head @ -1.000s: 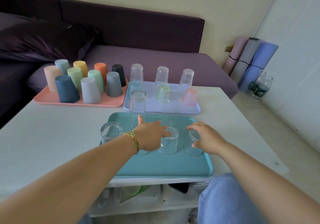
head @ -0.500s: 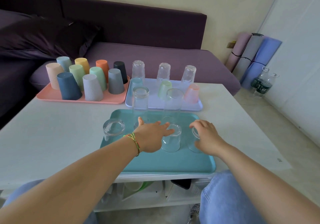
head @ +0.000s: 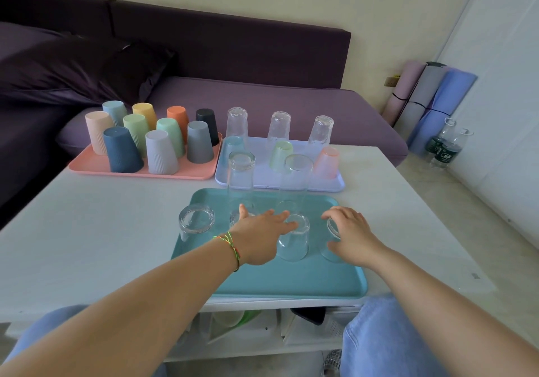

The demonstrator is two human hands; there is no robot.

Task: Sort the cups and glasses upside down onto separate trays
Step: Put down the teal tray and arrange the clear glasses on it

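A teal tray (head: 262, 280) lies at the table's near edge with clear glasses upside down on it: two tall ones (head: 240, 178) (head: 296, 181) at the back and short ones in front. My left hand (head: 258, 238) lies flat over a mostly hidden short glass (head: 234, 218), its straight fingertips touching the middle short glass (head: 293, 242). My right hand (head: 351, 235) curls over the rightmost short glass (head: 332, 230), thumb on its near side. Another short glass (head: 196, 222) stands free at the left.
A pink tray (head: 87, 164) at the back left holds several coloured plastic cups upside down. A lavender tray (head: 335, 186) behind the teal one carries clear and tinted inverted cups. A purple sofa (head: 262, 99) runs behind the table; rolled mats (head: 431, 102) and bottles (head: 443, 146) stand at the right.
Both hands stay on the same glasses on the teal tray. Only the view has shifted a little.
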